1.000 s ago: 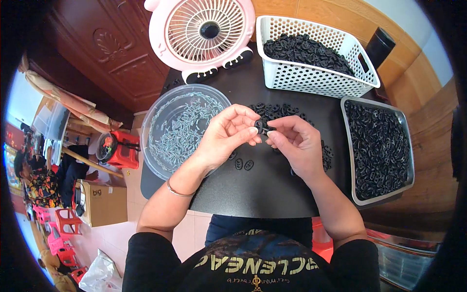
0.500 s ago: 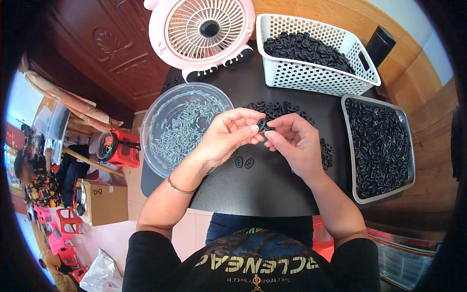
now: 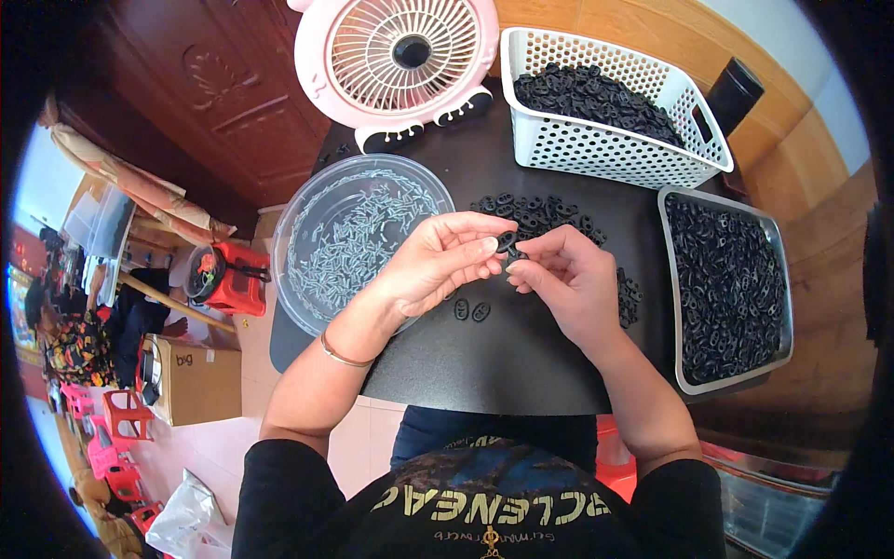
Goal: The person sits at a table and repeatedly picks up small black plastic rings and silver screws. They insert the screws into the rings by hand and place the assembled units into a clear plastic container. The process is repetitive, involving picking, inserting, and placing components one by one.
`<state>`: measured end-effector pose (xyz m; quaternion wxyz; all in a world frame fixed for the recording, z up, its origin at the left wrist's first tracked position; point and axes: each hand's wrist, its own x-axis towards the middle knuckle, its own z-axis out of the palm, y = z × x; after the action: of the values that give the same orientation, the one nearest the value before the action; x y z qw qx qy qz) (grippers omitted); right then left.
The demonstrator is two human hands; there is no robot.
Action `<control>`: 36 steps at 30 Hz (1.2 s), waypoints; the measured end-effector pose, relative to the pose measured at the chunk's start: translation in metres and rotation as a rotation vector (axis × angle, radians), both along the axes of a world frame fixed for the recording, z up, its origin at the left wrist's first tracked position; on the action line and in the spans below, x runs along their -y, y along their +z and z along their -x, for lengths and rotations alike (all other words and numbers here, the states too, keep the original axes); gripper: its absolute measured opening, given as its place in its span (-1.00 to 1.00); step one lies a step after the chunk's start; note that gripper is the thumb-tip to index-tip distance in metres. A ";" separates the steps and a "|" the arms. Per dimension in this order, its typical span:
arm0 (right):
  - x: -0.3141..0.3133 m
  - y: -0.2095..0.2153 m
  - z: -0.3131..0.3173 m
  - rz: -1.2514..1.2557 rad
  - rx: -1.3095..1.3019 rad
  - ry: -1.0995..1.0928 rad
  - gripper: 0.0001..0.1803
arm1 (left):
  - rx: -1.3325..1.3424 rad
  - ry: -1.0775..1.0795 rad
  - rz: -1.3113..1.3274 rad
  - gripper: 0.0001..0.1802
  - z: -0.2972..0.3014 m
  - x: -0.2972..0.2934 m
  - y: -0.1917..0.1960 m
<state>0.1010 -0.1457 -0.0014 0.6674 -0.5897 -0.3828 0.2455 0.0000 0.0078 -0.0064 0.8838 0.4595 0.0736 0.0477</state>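
Over the middle of the table, my left hand [image 3: 442, 256] pinches a small black oval plastic piece [image 3: 507, 242] with holes in it, between thumb and forefinger. Closed against the lower right side of that piece are the thumb and fingertips of my right hand [image 3: 570, 275]; whether they also hold something smaller cannot be seen. Two similar oval pieces [image 3: 471, 310] lie side by side on the table just below my hands. Behind my fingers spreads a loose heap of black pieces [image 3: 540, 212]. Left of my left hand stands a clear round tub [image 3: 284, 256] of small silvery screw-like pins [image 3: 358, 233].
A white perforated basket [image 3: 596, 160] of black pieces stands at the back right. A shallow tray [image 3: 788, 307] full of them lies at the right edge of the dark table [image 3: 484, 382]. A pink fan [image 3: 321, 84] stands at the back left. Another person [image 3: 84, 349] is far left.
The view has shifted slightly. My hands stay together at the black piece, which is now tilted differently, and the right fingertips have moved a little lower along it.
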 end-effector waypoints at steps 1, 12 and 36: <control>0.000 0.000 0.001 -0.002 0.016 -0.008 -0.87 | -0.007 0.010 -0.009 -0.72 0.000 0.000 0.000; -0.001 0.001 0.002 0.063 0.043 -0.061 -0.89 | 0.073 0.092 -0.192 -0.73 -0.002 0.003 -0.005; 0.000 0.004 -0.005 0.049 -0.085 0.038 -0.87 | -0.022 0.028 -0.004 -0.78 -0.001 0.003 -0.003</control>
<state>0.1059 -0.1461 0.0022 0.6638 -0.5873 -0.3591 0.2924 0.0009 0.0044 -0.0096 0.8813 0.4607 0.0899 0.0552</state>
